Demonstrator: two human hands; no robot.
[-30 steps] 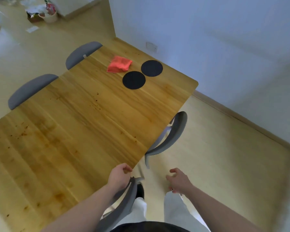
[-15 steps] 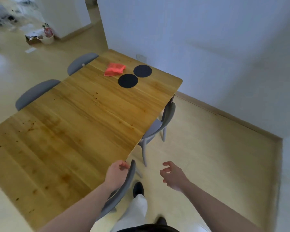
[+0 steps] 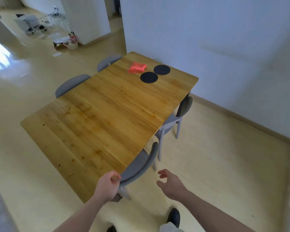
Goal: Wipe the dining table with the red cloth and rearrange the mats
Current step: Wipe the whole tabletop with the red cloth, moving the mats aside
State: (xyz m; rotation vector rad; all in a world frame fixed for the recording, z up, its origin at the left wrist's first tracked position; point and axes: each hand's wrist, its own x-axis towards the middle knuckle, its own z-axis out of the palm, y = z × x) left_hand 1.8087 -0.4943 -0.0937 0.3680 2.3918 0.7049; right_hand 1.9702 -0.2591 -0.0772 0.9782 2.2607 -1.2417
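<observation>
The wooden dining table [image 3: 107, 118] carries brown stains and crumbs across its near half. At its far end lies the folded red cloth [image 3: 137, 67], with two round black mats [image 3: 149, 77] [image 3: 162, 69] side by side just right of it. My left hand [image 3: 107, 185] is at the table's near corner, fingers curled against the near end of a grey chair's back [image 3: 139, 164]. My right hand [image 3: 171, 183] hovers over the floor right of that chair, fingers loosely spread and holding nothing. Both hands are far from the cloth and mats.
A second grey chair [image 3: 174, 121] is tucked in on the table's right side, and two more [image 3: 70, 84] [image 3: 108, 61] stand along the left side. A white wall runs close behind the far end. Buckets and clutter [image 3: 69, 42] sit on the floor far back.
The view has risen and pulled back, so the whole table now shows. The near chair sits further under the table edge. Both hands stay low at the near corner.
</observation>
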